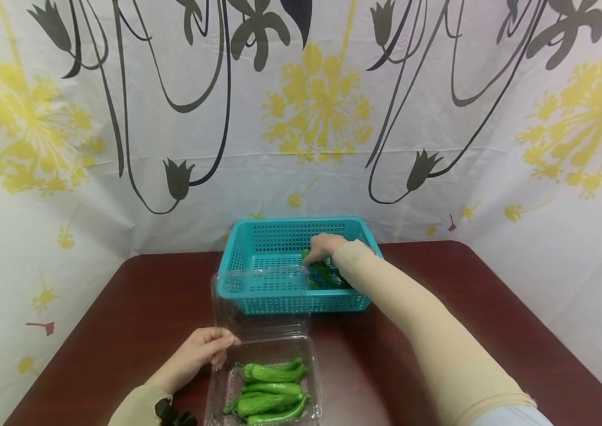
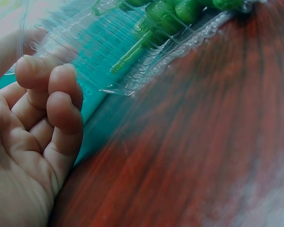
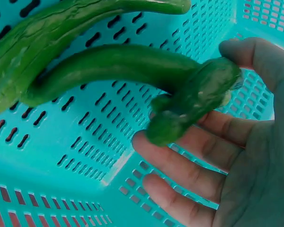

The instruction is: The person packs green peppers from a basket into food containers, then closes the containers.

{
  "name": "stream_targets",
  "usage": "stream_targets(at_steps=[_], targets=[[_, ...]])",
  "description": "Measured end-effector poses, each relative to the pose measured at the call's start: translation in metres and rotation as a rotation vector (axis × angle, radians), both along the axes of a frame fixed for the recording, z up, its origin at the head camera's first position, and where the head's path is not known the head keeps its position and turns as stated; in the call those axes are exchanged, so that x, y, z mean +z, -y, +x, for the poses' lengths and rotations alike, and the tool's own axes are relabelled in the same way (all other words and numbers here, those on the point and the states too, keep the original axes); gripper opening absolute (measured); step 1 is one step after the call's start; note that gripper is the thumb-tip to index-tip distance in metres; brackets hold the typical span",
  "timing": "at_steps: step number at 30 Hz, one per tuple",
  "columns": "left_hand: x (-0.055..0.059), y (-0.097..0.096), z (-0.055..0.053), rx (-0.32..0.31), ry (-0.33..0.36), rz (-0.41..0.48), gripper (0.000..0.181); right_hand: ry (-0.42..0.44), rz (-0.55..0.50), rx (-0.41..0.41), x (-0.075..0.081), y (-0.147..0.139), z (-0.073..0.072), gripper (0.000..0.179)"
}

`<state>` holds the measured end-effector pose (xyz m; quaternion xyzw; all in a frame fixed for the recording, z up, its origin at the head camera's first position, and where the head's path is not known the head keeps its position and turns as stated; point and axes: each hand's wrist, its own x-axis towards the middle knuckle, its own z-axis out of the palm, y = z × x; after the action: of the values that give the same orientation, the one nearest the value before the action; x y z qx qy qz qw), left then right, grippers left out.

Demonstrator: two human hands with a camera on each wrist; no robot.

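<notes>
A green pepper (image 3: 189, 101), light, firm and glossy, is pinched at its stem end by the right hand (image 3: 236, 161) inside the teal basket (image 1: 280, 290); the clear clamshell container (image 1: 264, 378) is steadied by the left hand (image 1: 197, 355), fingers curled on its rim.

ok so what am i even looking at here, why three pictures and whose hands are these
There is no machine here: a person works with two bare hands and wears three cameras. The big picture comes from a camera on the head, looking down at a dark red table in front of a flowered curtain. The other two come from cameras strapped to each wrist, so they show each hand up close.

On the table stand a turquoise basket and, nearer the person, a clear plastic box with its lid open, holding several green peppers.

The right hand reaches into the basket. Its wrist view shows the thumb and fingers round one green pepper, with more peppers lying beside it. The left hand rests at the edge of the clear box, fingers curled against the plastic.
</notes>
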<state>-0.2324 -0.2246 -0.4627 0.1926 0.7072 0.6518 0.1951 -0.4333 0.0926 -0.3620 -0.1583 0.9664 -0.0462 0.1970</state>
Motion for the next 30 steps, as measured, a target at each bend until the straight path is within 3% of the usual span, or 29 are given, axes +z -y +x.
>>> stream_targets(at_steps=[8,15,22,30], targets=[[-0.001,0.000,0.000,-0.008,0.000,0.014,0.025,0.040,-0.104,-0.076,-0.002,-0.006,-0.004,0.061],[0.001,-0.001,-0.001,-0.007,-0.001,0.010,0.026,0.038,-0.128,-0.077,-0.002,-0.009,-0.003,0.070],[0.003,-0.001,0.000,0.001,0.003,-0.001,0.027,0.005,-0.074,-0.048,0.002,-0.013,0.003,0.044],[0.001,-0.002,0.000,0.011,0.000,-0.023,0.030,-0.039,-0.050,-0.009,0.004,-0.014,0.008,0.039]])
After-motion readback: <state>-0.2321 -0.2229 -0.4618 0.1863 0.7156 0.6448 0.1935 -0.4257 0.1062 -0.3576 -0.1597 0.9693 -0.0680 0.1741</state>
